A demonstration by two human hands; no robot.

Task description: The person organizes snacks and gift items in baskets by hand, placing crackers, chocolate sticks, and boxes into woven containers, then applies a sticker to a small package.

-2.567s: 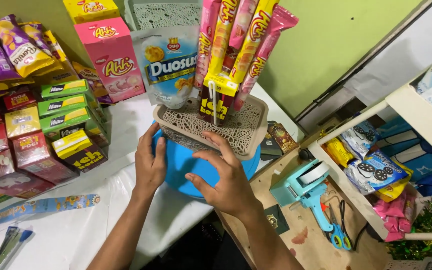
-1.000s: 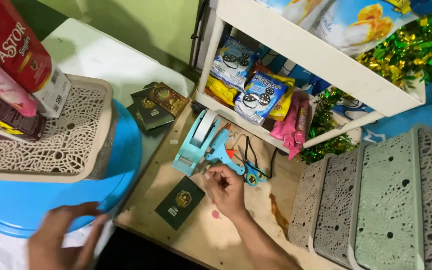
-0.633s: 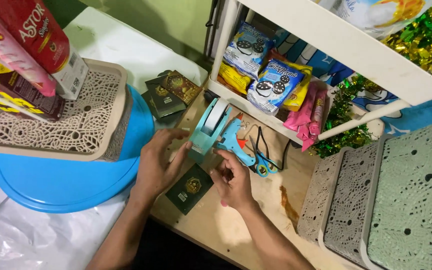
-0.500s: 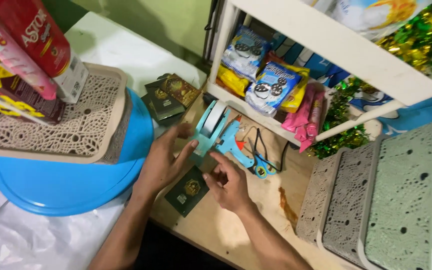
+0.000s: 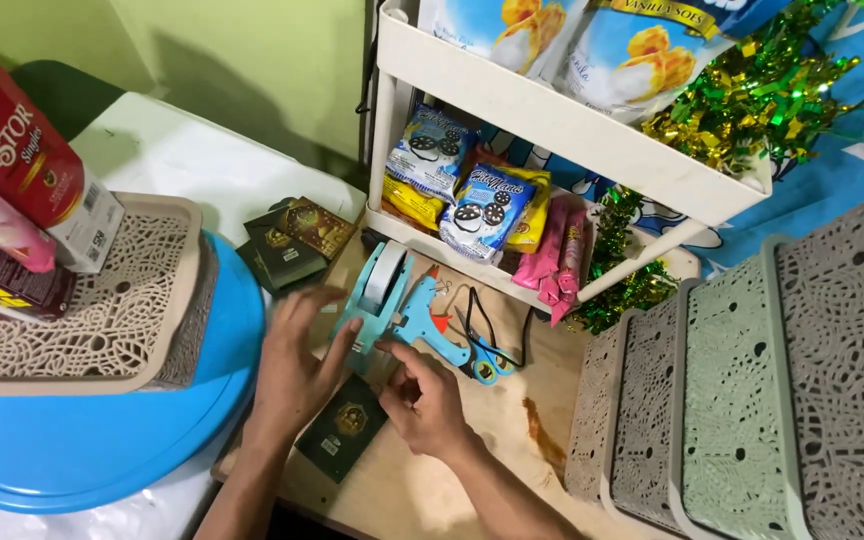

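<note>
A light blue tape dispenser (image 5: pixel 377 296) with a roll of clear tape stands on the wooden board (image 5: pixel 472 450). My left hand (image 5: pixel 297 365) lies against its near left side, fingers spread. My right hand (image 5: pixel 422 400) is at the dispenser's front end, fingers pinched at the tape near the cutter. A dark green packet (image 5: pixel 342 438) lies flat under and between both hands. A light blue glue gun (image 5: pixel 430 325) and blue-handled scissors (image 5: pixel 482 360) lie just right of the dispenser.
A beige lattice basket (image 5: pixel 142 300) with snack boxes sits on a blue round tub (image 5: pixel 82 450) at left. More dark packets (image 5: pixel 292 245) lie behind. A white shelf rack (image 5: pixel 552 130) holds snack bags. Stacked lattice baskets (image 5: pixel 752 390) stand at right.
My hands left the basket on the blue tub and my view swung right. Both hands moved to the tape dispenser, the left now resting on its side.
</note>
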